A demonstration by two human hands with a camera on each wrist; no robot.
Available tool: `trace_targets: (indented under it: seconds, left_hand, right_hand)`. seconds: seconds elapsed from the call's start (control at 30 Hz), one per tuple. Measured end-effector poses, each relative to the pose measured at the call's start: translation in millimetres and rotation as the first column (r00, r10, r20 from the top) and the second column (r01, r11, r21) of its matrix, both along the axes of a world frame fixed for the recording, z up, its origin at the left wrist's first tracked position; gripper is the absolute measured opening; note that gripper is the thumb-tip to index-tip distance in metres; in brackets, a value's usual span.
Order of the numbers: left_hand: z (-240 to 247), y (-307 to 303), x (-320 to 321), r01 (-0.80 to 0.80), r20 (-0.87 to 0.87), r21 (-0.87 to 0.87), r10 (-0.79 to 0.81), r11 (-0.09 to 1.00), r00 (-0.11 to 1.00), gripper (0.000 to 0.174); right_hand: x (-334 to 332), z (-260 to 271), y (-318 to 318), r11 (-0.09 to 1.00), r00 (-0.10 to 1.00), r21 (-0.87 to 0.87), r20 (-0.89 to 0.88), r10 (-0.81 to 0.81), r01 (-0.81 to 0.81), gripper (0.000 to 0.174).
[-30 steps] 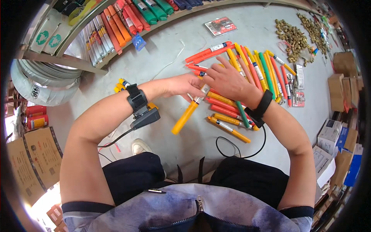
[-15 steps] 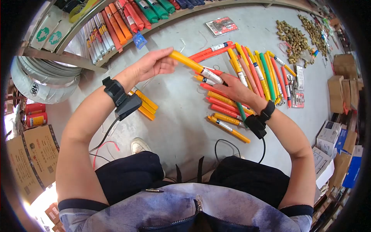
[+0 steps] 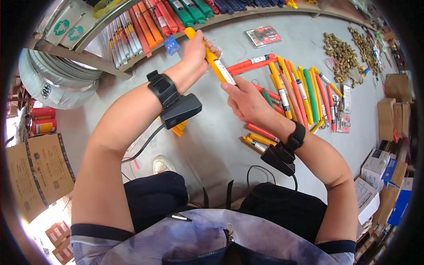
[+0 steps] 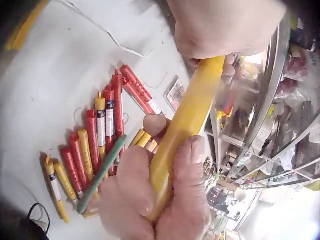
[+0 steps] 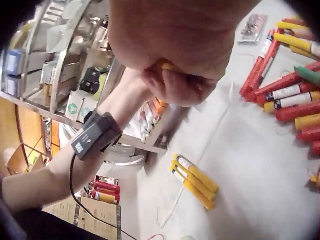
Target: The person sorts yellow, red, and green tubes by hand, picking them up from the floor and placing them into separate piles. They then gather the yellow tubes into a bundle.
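Both hands hold one long yellow roll [image 3: 219, 70] with a white label, raised above the floor and slanting up and away. My left hand [image 3: 197, 54] grips it near the far end, its fingers curled round it. At the labelled near end, my right hand [image 3: 251, 99] holds the roll; the left wrist view shows that thumb [image 4: 192, 160] along its side. Below and to the right lie several red, yellow and green rolls [image 3: 300, 90] in a row on the floor. A green roll [image 4: 102, 172] lies crosswise over others.
Three yellow rolls [image 5: 195, 182] lie apart on the left floor. A shelf [image 3: 216, 20] with coloured rolls runs along the back. Brass fittings [image 3: 338, 57] and a blister pack [image 3: 264, 36] lie beyond. Cartons [image 3: 48, 170] stand at the left, white coils [image 3: 59, 84] under the shelf.
The yellow roll first pointed down and left near me, then swung up to the far left. Now it is steeper, and both hands have moved farther away with it.
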State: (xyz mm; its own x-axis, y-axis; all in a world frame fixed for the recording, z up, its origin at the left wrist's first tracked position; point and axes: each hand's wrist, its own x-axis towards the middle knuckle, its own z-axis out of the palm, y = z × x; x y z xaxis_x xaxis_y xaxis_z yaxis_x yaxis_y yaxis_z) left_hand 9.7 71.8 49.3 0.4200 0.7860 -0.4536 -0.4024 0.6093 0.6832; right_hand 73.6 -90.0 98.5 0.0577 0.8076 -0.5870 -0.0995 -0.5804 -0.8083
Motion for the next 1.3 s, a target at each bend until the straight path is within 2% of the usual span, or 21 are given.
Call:
trace_targets:
  seconds: [0.07,0.1,0.13,0.17,0.2,0.23,0.27,0.3,0.33,0.37,0.4,0.43,0.47,0.5,0.6,0.8,0.93,1.0,1.07,1.13,1.3]
  left_hand:
    - [9.3,1.9,4.1,-0.026,0.008,0.01,0.026,1.0,1.0,0.023]
    - [13.7,2.6,8.0,-0.027,0.004,0.016,0.027,1.0,1.0,0.023]
    - [18.6,2.9,11.2,-0.029,0.001,0.022,0.029,0.999,1.0,0.023]
    - [22.8,4.2,13.8,-0.024,-0.004,-0.02,0.024,0.999,1.0,0.023]
    - [25.9,8.6,12.7,-0.029,-0.004,-0.019,0.029,0.999,1.0,0.023]
    - [27.5,13.5,11.3,-0.027,0.027,-0.016,0.028,1.0,0.999,0.023]
    - [28.3,17.0,10.7,-0.023,0.061,-0.012,0.023,1.0,0.998,0.023]
    - [28.0,19.3,10.5,-0.016,0.073,-0.021,0.017,1.0,0.997,0.021]
    - [28.1,23.0,8.4,-0.014,0.071,-0.022,0.016,1.0,0.997,0.021]
    - [28.7,28.4,4.9,-0.074,0.055,0.061,0.07,0.995,0.996,0.02]
    - [31.0,36.3,0.6,-0.133,0.046,0.149,0.127,0.98,0.991,0.02]
    - [30.5,53.5,-10.6,-0.151,0.067,0.138,0.143,0.979,0.987,0.021]
    - [30.0,69.5,-25.6,-0.166,0.087,0.125,0.156,0.978,0.984,0.023]
    - [30.0,75.9,-37.6,-0.198,0.092,0.13,0.187,0.972,0.978,0.024]
    - [26.3,93.4,-69.9,-0.231,0.112,0.116,0.218,0.966,0.969,0.026]
    - [24.9,112.4,-106.6,-0.312,0.162,0.056,0.3,0.948,0.94,0.023]
    - [38.0,99.3,-96.8,-0.365,0.165,0.087,0.348,0.927,0.923,0.021]
    - [43.6,93.1,-92.3,-0.347,0.172,0.105,0.327,0.932,0.929,0.02]
    - [49.4,88.9,-89.8,-0.364,0.194,0.114,0.339,0.924,0.921,0.02]
    - [57.2,86.6,-91.2,-0.398,0.208,0.175,0.361,0.901,0.909,0.021]
    - [68.7,85.7,-96.6,-0.415,0.227,0.167,0.374,0.895,0.899,0.025]
  right_hand:
    - [-0.1,0.0,4.3,0.995,0.973,0.093,0.229,0.023,-0.046,0.025]
    - [1.3,2.6,5.0,0.994,0.974,0.097,0.225,0.029,-0.052,0.025]
    - [2.8,12.2,6.0,0.998,1.0,0.05,0.011,-0.027,0.026,0.025]
    - [5.2,17.4,6.3,0.996,0.976,-0.014,-0.198,-0.093,0.092,0.025]
    - [10.8,15.9,4.5,0.996,0.976,-0.012,-0.199,-0.088,0.087,0.025]
    - [17.4,14.7,1.0,0.996,0.872,-0.063,-0.482,-0.088,0.065,0.025]
    - [22.1,13.8,-0.9,0.994,0.689,-0.104,-0.719,-0.097,0.032,0.025]
    - [24.7,13.4,-1.7,0.994,0.69,-0.103,-0.717,-0.099,0.035,0.025]
    - [24.3,16.2,-3.1,0.998,0.818,-0.059,-0.574,-0.043,0.012,0.025]
    - [22.9,17.3,-5.6,0.999,0.913,-0.024,-0.408,0.011,-0.023,0.026]
    - [21.2,12.4,-12.1,0.999,0.913,-0.023,-0.408,0.015,-0.026,0.026]
    - [19.7,3.6,-23.9,0.968,0.989,0.213,0.089,0.115,-0.132,0.027]
    - [19.6,-0.9,-35.1,0.876,0.819,0.356,0.569,0.073,-0.325,0.028]
    - [21.9,4.0,-42.9,0.905,0.841,0.279,0.523,0.138,-0.322,0.029]
    - [27.3,6.4,-49.8,0.93,0.869,0.201,0.458,0.188,-0.307,0.027]
    - [24.8,2.6,-40.7,0.875,0.839,0.312,0.517,0.171,-0.37,0.026]
    - [-0.1,11.4,-23.7,0.89,0.835,0.227,0.492,0.245,-0.396,0.028]
    - [-12.8,15.5,-15.7,0.884,0.791,0.254,0.583,0.183,-0.392,0.028]
    - [-19.3,14.1,-10.8,0.888,0.777,0.224,0.596,0.2,-0.401,0.028]
    - [-24.7,10.6,-9.2,0.889,0.784,0.286,0.609,0.12,-0.359,0.027]
    - [-30.0,11.6,-5.4,0.904,0.818,0.304,0.569,0.082,-0.301,0.027]
